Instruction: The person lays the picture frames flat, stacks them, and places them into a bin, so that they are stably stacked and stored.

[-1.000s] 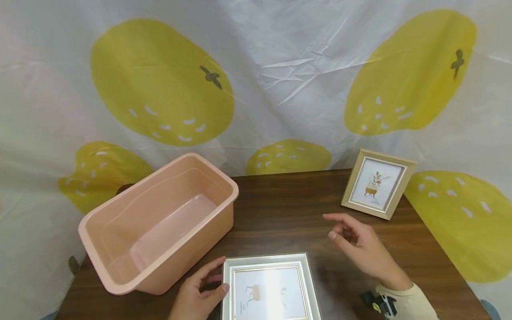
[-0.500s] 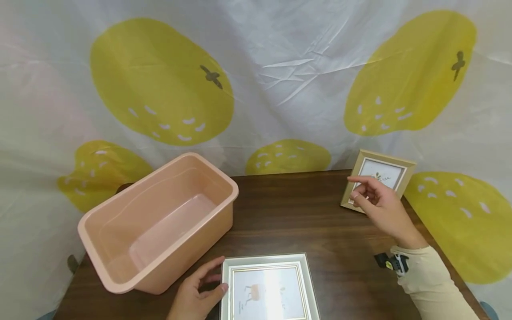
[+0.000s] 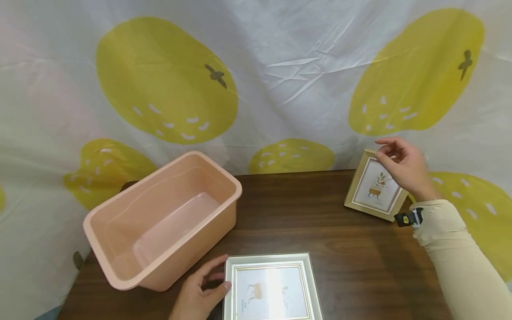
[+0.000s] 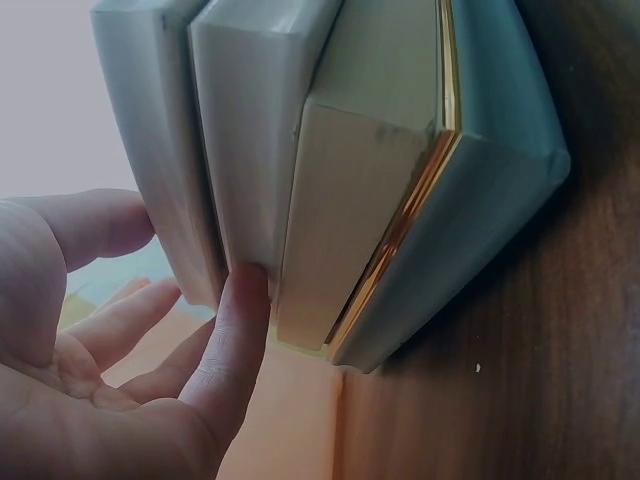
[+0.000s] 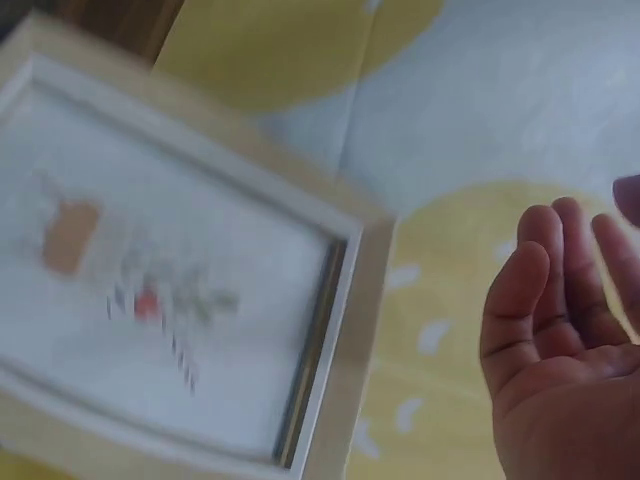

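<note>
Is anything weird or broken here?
The silvery-white rectangular frame with gold inner trim looks turned sideways: its printed orange pot has legs pointing left in the head view, while the beige rectangular frame stands right way up. I see nothing spilled or broken.

One tub point(image 3: 202, 246), one table point(image 3: 296, 218), at least five picture frames point(image 3: 270, 291) point(image 3: 370, 189)

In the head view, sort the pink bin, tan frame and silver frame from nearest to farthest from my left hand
1. Silver frame: touched by the left hand, on its right
2. Pink bin: slightly apart, ahead and left
3. Tan frame: well away, back right
</note>
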{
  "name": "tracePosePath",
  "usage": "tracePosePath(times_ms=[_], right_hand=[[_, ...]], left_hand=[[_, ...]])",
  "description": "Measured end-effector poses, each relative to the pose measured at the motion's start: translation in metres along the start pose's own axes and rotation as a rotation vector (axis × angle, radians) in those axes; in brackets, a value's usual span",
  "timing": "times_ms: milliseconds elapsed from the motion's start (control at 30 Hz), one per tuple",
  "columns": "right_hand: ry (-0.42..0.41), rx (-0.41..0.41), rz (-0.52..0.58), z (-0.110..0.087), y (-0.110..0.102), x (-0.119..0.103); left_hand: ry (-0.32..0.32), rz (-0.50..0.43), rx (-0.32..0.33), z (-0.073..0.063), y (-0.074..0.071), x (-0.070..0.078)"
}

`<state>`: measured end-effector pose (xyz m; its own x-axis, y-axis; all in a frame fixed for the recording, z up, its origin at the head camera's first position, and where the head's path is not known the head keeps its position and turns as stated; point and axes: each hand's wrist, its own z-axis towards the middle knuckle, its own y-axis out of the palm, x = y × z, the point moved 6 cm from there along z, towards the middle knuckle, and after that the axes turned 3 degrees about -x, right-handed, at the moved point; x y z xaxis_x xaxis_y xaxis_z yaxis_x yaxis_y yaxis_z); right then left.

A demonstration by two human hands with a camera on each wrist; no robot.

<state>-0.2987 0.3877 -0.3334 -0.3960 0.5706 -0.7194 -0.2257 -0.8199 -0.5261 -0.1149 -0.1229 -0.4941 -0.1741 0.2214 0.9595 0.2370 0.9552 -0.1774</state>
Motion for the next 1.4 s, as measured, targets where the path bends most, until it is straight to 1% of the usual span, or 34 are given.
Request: tracePosePath(times_ms=[67, 200, 333, 433, 533, 667, 800, 867, 967, 1067, 1133, 1200, 1333, 1400], right_hand=[[0.015, 0.001, -0.063, 0.008, -0.007, 0.009], [0.043, -0.037, -0.176, 0.017, -0.017, 0.025], [0.069, -0.109, -0.265, 0.02, -0.021, 0.038], [0.098, -0.178, -0.318, 0.019, -0.022, 0.047], [0.119, -0.245, -0.356, 0.017, -0.024, 0.055], [0.161, -0.325, -0.366, 0.014, -0.025, 0.064], [0.203, -0.362, -0.386, 0.01, -0.027, 0.072], [0.206, -0.37, -0.403, 0.01, -0.029, 0.073], [0.176, -0.381, -0.457, 0.01, -0.029, 0.07], [0.134, -0.388, -0.518, 0.01, -0.028, 0.063], [0.12, -0.387, -0.544, 0.01, -0.026, 0.059], [0.124, -0.388, -0.535, 0.009, -0.025, 0.055], [0.17, -0.386, -0.48, 0.006, -0.022, 0.051], [0.183, -0.377, -0.47, 0.003, -0.022, 0.049]], left_hand=[[0.002, -0.001, -0.001, 0.0, 0.0, 0.0], [0.005, -0.007, -0.007, 0.0, 0.0, -0.001], [0.007, -0.004, -0.015, 0.0, 0.0, -0.001], [0.007, 0.001, -0.016, 0.0, 0.0, -0.002], [0.002, 0.003, -0.012, 0.0, 0.0, -0.002], [-0.003, 0.004, -0.008, -0.001, 0.0, -0.003], [0.001, 0.008, -0.009, -0.001, 0.0, -0.002], [0.004, 0.011, -0.011, -0.001, 0.0, -0.002], [0.008, 0.013, -0.015, 0.0, 0.001, -0.003], [0.014, 0.009, -0.017, -0.001, 0.001, -0.004], [0.021, 0.01, -0.017, -0.001, 0.001, -0.003], [0.027, 0.014, -0.014, -0.001, 0.0, -0.002], [0.032, 0.015, -0.016, -0.001, 0.0, -0.001], [0.033, 0.015, -0.019, -0.002, 0.0, -0.001]])
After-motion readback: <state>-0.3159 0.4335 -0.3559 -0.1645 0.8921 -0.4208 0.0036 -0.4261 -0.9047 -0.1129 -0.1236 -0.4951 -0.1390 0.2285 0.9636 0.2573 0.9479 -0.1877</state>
